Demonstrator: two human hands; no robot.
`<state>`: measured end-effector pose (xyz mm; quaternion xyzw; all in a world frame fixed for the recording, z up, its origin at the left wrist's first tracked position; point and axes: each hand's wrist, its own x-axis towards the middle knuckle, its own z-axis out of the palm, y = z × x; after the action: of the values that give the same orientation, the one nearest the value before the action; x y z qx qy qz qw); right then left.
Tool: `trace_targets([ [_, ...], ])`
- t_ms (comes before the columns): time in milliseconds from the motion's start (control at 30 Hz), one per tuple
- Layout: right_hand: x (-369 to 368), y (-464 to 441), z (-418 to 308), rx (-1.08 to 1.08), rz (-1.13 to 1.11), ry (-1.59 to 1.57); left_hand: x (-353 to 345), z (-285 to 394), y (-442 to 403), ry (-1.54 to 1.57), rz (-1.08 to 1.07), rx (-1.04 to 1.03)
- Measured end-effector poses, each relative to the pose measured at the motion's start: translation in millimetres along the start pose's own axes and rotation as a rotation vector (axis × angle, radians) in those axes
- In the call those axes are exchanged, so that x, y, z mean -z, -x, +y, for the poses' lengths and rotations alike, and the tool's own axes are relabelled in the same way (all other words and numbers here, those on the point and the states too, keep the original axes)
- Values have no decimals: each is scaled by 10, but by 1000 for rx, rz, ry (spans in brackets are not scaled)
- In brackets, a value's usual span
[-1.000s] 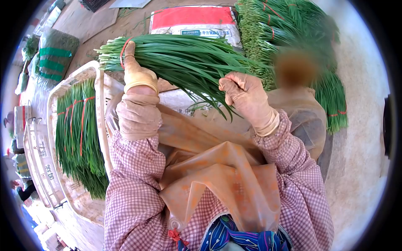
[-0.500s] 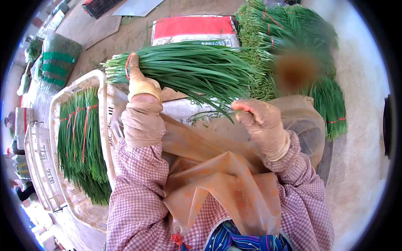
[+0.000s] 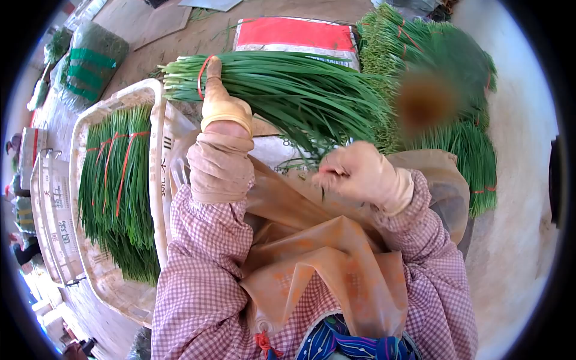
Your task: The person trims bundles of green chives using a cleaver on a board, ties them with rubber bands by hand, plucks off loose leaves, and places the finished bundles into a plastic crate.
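My left hand [image 3: 217,99], in a tan glove, is closed around a large bundle of garlic chives [image 3: 300,90] near its pale cut ends. A red band circles the bundle beside my thumb, and the leaves spread to the right. My right hand [image 3: 354,174], also gloved, is closed in a pinch below the drooping leaf tips. A thin green chive leaf [image 3: 323,193] shows under its fingertips; the rest of what it grips is hidden. Under the bundle lies a white printed sack [image 3: 273,150], partly covered by leaves.
On my left stands a white plastic crate [image 3: 157,180] with banded chive bundles [image 3: 120,192]. More bundles [image 3: 384,54] are piled at right, partly behind a brown blur. A red-and-white sack [image 3: 294,35] lies ahead. A green-taped plastic bag [image 3: 93,66] sits far left.
My right hand has moved left and slightly down, its fingers turned inward. The bundle in my left hand, like the surroundings, appears shifted right as the view moves.
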<state>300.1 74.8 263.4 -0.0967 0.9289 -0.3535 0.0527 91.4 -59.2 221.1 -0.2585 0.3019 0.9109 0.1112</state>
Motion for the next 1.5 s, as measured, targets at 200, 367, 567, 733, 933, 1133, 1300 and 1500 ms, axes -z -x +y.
trace_targets([
  [200,-113,-171,-71,-86,599,170,-56,9,104,17,18,27],
  [367,-90,-544,104,-93,616,752,-71,22,284,-51,-32,-17],
  [567,21,-570,209,-247,653,159,152,391,689,-50,-288,-55],
  [733,135,-421,9,292,233,-223,618,953,1929,-208,-213,4],
  [933,-188,-805,165,417,-88,-688,997,1686,2653,-1196,-694,817],
  [1133,-117,-869,-131,249,-86,-202,617,1583,2255,-2125,-806,-1007],
  [1300,9,-790,-78,179,76,297,751,1242,1441,-1969,-870,-944],
  [1500,406,-438,631,118,762,185,896,1192,1296,-1688,-724,-352],
])
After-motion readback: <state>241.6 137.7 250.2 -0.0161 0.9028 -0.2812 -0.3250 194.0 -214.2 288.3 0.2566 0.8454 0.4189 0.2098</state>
